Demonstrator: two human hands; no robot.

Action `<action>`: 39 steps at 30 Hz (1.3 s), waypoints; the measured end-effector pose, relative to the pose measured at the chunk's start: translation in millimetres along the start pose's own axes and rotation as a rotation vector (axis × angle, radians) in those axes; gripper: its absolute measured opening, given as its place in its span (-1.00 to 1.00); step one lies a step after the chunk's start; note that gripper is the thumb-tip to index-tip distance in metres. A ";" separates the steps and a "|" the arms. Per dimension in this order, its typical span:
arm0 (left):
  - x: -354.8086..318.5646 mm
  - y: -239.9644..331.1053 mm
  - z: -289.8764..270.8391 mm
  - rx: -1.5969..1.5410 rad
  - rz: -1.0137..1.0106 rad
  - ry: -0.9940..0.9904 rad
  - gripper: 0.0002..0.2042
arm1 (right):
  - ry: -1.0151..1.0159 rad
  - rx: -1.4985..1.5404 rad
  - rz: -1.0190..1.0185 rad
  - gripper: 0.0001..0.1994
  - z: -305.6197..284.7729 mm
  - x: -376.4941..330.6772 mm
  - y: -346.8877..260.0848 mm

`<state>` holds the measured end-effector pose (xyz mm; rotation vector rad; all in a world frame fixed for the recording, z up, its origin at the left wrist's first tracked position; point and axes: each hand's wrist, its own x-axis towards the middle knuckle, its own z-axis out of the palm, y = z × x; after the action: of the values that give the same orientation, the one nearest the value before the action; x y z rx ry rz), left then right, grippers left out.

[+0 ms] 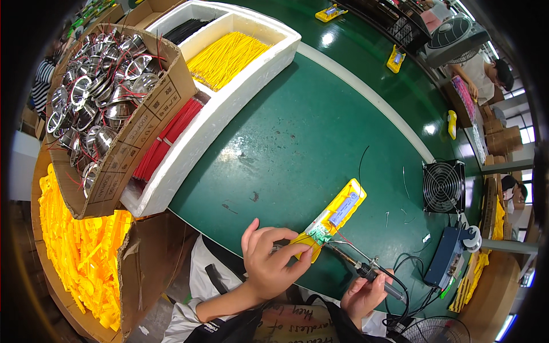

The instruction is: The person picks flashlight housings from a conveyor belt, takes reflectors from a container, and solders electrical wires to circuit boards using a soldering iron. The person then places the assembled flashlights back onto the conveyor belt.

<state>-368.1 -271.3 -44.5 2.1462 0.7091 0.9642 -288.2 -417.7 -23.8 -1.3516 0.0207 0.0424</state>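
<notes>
Left hand (269,264) pinches the near end of the yellow housing (333,218) flat on the green table (297,131) — steadying its small green board (321,234) for the soldering iron (366,267) gripped in the right hand (363,296) — housing's long axis running near-left to far-right.

The left hand (269,266) covers the near end of the long yellow plastic housing (334,216). The small green circuit board (321,234) is too small to read, and the soldering iron's tip (334,247) blurs against it.
</notes>
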 end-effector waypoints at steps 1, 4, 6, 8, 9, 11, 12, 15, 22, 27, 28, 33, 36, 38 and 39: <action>-0.3 -0.2 0.2 0.002 -0.001 -0.002 -0.87 | -0.053 -0.014 0.021 -0.74 3.8 -1.0 -2.7; -1.4 -0.2 -0.2 0.006 0.002 0.002 -0.87 | -0.059 -0.063 0.019 -0.74 8.8 -4.7 -6.4; -1.8 -0.9 -1.1 0.008 0.006 0.005 -0.88 | -0.065 -0.082 0.013 -0.74 10.0 -6.8 -7.6; -2.1 -1.5 -1.5 0.015 0.017 0.013 -0.87 | -0.072 -0.101 0.006 -0.74 9.8 -7.8 -7.8; -2.2 -1.7 -1.1 0.013 0.016 0.013 -0.87 | -0.073 -0.106 0.009 -0.75 8.6 -7.9 -8.1; -3.1 -2.3 -0.5 0.021 0.025 0.015 -0.87 | -0.075 -0.111 0.014 -0.75 8.0 -7.4 -7.9; -3.4 -2.6 -0.6 0.021 0.024 0.014 -0.87 | -0.072 -0.120 0.009 -0.76 8.3 -6.9 -7.4; -3.6 -3.2 -1.1 0.011 0.027 0.025 -0.87 | -0.079 -0.138 0.012 -0.76 8.5 -6.7 -8.6; -3.2 -2.8 -0.7 0.014 0.031 0.021 -0.87 | -0.108 -0.159 -0.009 -0.74 10.2 -6.0 -10.1; -5.6 -3.6 -0.1 -0.022 0.002 0.020 -0.86 | -0.115 -0.162 -0.027 -0.74 7.6 -7.2 -9.4; -5.5 -3.5 -0.2 -0.020 0.004 0.023 -0.86 | -0.118 -0.163 -0.029 -0.74 6.7 -7.4 -9.2; -6.0 -3.7 -0.2 -0.014 0.008 0.020 -0.85 | -0.101 -0.240 -0.066 -0.69 13.4 -9.7 -10.0; -6.5 -4.1 0.0 -0.008 0.009 0.016 -0.85 | -0.085 -0.254 -0.067 -0.69 13.1 -10.0 -9.1; -6.3 -3.8 0.5 -0.002 0.009 0.020 -0.85 | -0.090 -0.256 -0.072 -0.69 13.2 -10.1 -9.1; -6.4 -3.9 0.6 -0.003 0.009 0.018 -0.85 | -0.080 -0.253 -0.069 -0.69 14.0 -10.6 -9.7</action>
<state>-372.1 -273.5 -50.5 2.1426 0.7073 0.9899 -298.5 -406.3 -10.9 -1.6018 -0.1014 0.0416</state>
